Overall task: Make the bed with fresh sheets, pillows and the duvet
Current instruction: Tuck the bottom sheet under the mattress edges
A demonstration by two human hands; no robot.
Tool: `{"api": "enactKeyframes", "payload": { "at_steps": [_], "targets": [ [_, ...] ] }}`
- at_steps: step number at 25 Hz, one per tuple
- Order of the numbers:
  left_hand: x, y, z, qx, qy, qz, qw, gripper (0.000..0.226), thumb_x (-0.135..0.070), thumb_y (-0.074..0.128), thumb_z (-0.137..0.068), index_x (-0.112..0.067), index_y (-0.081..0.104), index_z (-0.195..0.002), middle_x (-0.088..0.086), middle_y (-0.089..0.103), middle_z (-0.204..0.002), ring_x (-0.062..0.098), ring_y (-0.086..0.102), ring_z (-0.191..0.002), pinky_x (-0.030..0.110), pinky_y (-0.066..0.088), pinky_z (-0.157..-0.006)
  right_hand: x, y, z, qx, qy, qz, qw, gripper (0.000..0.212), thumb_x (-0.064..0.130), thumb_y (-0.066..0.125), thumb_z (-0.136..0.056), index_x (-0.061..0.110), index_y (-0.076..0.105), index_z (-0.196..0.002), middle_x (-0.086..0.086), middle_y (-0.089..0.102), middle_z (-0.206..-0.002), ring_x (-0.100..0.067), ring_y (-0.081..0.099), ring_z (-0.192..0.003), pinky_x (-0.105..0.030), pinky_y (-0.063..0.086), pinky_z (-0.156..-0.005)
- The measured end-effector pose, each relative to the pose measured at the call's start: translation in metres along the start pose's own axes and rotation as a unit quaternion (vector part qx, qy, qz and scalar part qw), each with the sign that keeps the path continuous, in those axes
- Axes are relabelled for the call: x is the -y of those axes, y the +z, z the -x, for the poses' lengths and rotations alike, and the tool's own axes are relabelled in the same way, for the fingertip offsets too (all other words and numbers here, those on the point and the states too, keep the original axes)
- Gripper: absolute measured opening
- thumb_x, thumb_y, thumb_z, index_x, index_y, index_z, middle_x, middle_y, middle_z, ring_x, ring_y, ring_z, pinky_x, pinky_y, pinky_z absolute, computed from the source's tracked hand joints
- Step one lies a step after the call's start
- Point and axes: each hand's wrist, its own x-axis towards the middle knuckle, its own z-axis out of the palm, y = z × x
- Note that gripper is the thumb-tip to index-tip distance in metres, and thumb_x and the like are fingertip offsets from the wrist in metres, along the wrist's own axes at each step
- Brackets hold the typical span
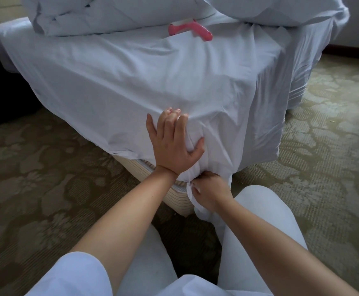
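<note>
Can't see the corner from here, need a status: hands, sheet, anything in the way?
Left hand pressing sheet at mattress corner. Right hand gripping bunched sheet below. Pink object on bed, clear of corner.

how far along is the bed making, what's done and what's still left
Done: a white sheet is spread over the mattress. In hand: at the near corner, the left hand presses the fabric against the mattress while the right hand grips gathered sheet below it. Left: the sheet's edges hang loose on both sides, and bedding sits heaped at the far end beside a pink object.
</note>
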Motion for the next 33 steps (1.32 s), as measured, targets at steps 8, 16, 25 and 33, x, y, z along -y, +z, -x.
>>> {"api": "enactKeyframes", "payload": {
  "at_steps": [8, 16, 25, 33],
  "targets": [
    [0.0, 0.0, 0.0, 0.001, 0.0, 0.0, 1.0, 0.052, -0.047, 0.055, -0.079, -0.009, 0.048, -0.113, 0.018, 0.063, -0.109, 0.033, 0.051, -0.115, 0.06, 0.028, -0.105, 0.004, 0.003, 0.002, -0.017, 0.014, 0.013, 1.0, 0.015, 0.013, 0.076, -0.063, 0.015, 0.063, -0.055, 0.002, 0.063, -0.057, -0.02, 0.062, -0.063, -0.023, 0.042, -0.049],
    [0.0, 0.0, 0.001, 0.004, -0.003, -0.004, 1.0, 0.052, -0.046, 0.056, -0.078, -0.008, 0.048, -0.113, 0.019, 0.063, -0.108, 0.033, 0.05, -0.115, 0.062, 0.03, -0.103, 0.005, 0.005, 0.003, -0.059, 0.017, 0.0, 0.998, 0.026, 0.02, 0.081, -0.062, 0.018, 0.059, -0.049, 0.005, 0.059, -0.051, -0.017, 0.061, -0.058, -0.018, 0.033, -0.043],
    [0.0, -0.001, 0.002, 0.021, -0.006, -0.002, 1.0, 0.053, -0.047, 0.055, -0.079, -0.009, 0.048, -0.115, 0.018, 0.063, -0.111, 0.032, 0.049, -0.118, 0.062, 0.028, -0.105, 0.006, 0.01, 0.004, -0.036, 0.056, -0.051, 0.996, 0.018, 0.022, 0.058, -0.087, 0.01, 0.068, -0.079, -0.006, 0.068, -0.084, -0.026, 0.059, -0.093, -0.034, 0.047, -0.062],
    [0.0, -0.006, 0.002, 0.042, -0.008, 0.001, 0.999, 0.054, -0.047, 0.057, -0.079, -0.009, 0.047, -0.117, 0.019, 0.063, -0.113, 0.033, 0.046, -0.12, 0.061, 0.027, -0.105, 0.005, 0.004, 0.004, -0.024, 0.054, -0.075, 0.995, 0.021, 0.021, 0.052, -0.092, 0.008, 0.07, -0.091, -0.007, 0.069, -0.097, -0.026, 0.057, -0.103, -0.035, 0.047, -0.077]
  ]
}}
